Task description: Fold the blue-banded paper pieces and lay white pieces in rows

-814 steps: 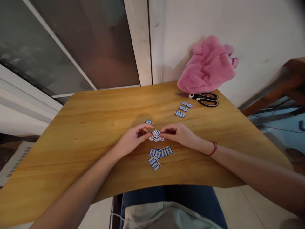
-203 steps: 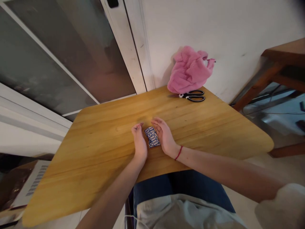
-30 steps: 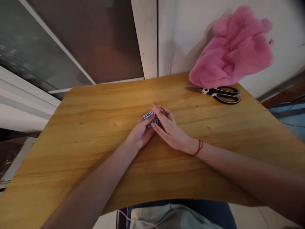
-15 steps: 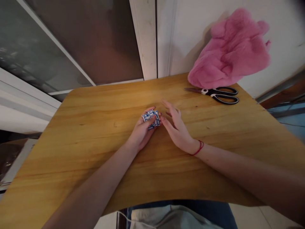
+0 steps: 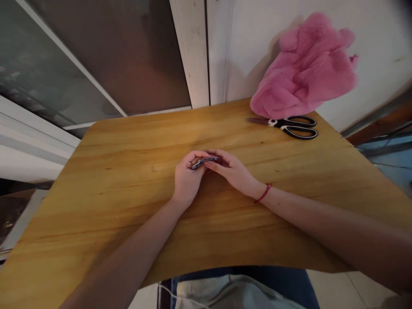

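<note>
Above the middle of the wooden table [image 5: 128, 180], both my hands hold a small, thin, blue-and-white patterned piece [image 5: 201, 162]. It is tipped nearly edge-on, so its printed face is mostly hidden and its exact kind cannot be told. My left hand [image 5: 188, 178] is curled around its left end, with the fingers bent over the far side. With thumb and fingers, my right hand [image 5: 231, 171], a red string on the wrist, pinches the right end. The fingertips of both hands meet close together there.
Scissors [image 5: 286, 125] with black-and-white handles lie at the back right, blades pointing left. Behind them a pink fluffy cloth bundle [image 5: 309, 73] rests against the white wall. Dark sliding panels [image 5: 128, 51] stand behind the table. A box [image 5: 19, 219] sits low at the left.
My right hand has moved left and closed on the patterned piece. The piece has turned from face-up to nearly edge-on, and my left hand has rolled over with it.
</note>
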Demonstrator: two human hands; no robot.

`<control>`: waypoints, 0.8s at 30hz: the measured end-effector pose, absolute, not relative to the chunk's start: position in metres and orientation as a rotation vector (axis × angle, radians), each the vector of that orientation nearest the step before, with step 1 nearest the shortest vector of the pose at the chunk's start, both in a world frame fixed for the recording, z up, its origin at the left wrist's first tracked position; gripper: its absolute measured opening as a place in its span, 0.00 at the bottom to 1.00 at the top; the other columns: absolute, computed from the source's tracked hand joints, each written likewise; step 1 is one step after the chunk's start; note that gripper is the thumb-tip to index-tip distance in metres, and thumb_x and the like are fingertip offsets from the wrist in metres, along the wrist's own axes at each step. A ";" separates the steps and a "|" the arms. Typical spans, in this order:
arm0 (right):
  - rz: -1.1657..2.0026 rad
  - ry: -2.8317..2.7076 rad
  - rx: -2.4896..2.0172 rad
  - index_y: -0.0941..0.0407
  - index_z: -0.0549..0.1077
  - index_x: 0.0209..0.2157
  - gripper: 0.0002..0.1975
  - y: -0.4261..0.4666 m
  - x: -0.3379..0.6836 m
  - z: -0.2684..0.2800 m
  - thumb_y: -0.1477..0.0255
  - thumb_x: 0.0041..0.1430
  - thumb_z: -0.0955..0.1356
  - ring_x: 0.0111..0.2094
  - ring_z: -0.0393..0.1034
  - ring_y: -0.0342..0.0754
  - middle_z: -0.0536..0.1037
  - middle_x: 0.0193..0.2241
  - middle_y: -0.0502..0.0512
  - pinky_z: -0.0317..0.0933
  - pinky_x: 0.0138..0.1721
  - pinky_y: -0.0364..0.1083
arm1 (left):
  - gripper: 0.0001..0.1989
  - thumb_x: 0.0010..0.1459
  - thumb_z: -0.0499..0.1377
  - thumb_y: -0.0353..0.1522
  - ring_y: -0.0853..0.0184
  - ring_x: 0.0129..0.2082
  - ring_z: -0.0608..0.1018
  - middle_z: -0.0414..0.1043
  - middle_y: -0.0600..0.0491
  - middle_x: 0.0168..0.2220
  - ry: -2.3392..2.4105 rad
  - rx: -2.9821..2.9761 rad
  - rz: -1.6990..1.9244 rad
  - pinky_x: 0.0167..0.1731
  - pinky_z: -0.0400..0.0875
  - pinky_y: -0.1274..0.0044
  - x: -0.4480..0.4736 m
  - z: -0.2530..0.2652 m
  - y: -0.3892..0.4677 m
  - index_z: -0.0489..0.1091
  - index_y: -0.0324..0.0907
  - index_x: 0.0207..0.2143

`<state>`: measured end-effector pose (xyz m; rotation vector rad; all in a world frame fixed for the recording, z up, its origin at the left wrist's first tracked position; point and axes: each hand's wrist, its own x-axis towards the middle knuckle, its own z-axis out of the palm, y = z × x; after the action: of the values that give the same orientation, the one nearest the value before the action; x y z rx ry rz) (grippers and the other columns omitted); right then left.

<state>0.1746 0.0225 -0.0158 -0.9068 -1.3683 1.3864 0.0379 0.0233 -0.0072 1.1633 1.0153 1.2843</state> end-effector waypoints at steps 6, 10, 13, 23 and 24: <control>1.677 -1.274 -0.850 0.58 0.71 0.42 0.17 0.033 0.179 -0.015 0.69 0.50 0.72 0.29 0.73 0.42 0.78 0.32 0.51 0.72 0.37 0.46 | 0.08 0.44 0.65 0.23 0.73 0.29 0.72 0.73 0.58 0.27 1.032 1.172 1.280 0.32 0.64 0.82 0.036 -0.014 0.031 0.73 0.42 0.29; 1.667 -1.291 -0.852 0.58 0.69 0.39 0.17 0.033 0.181 -0.013 0.71 0.47 0.74 0.30 0.74 0.43 0.78 0.32 0.51 0.73 0.36 0.45 | 0.07 0.47 0.66 0.29 0.73 0.29 0.72 0.73 0.57 0.29 0.942 1.045 1.242 0.30 0.65 0.82 0.038 -0.016 0.033 0.73 0.42 0.31; 1.622 -1.301 -0.871 0.58 0.68 0.40 0.17 0.032 0.179 -0.015 0.72 0.48 0.73 0.29 0.74 0.42 0.77 0.31 0.50 0.72 0.33 0.44 | 0.07 0.50 0.65 0.32 0.74 0.28 0.71 0.72 0.57 0.30 0.867 1.012 1.201 0.28 0.65 0.83 0.040 -0.016 0.031 0.72 0.42 0.33; 1.553 -1.318 -0.899 0.57 0.67 0.39 0.16 0.034 0.180 -0.020 0.70 0.49 0.72 0.21 0.67 0.40 0.74 0.25 0.46 0.65 0.25 0.42 | 0.09 0.53 0.58 0.31 0.69 0.29 0.74 0.72 0.55 0.30 0.851 0.804 1.174 0.31 0.68 0.77 0.047 -0.015 0.025 0.70 0.43 0.39; 1.546 -1.307 -0.897 0.57 0.67 0.39 0.15 0.035 0.180 -0.020 0.69 0.50 0.72 0.21 0.67 0.40 0.74 0.25 0.47 0.65 0.25 0.42 | 0.09 0.52 0.58 0.30 0.69 0.30 0.74 0.73 0.54 0.31 0.855 0.786 1.197 0.33 0.68 0.77 0.047 -0.017 0.026 0.70 0.42 0.38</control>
<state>0.1796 0.0348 -0.0205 -0.8974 -1.3066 1.5456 0.0469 0.0262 -0.0166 0.7857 0.8547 1.1974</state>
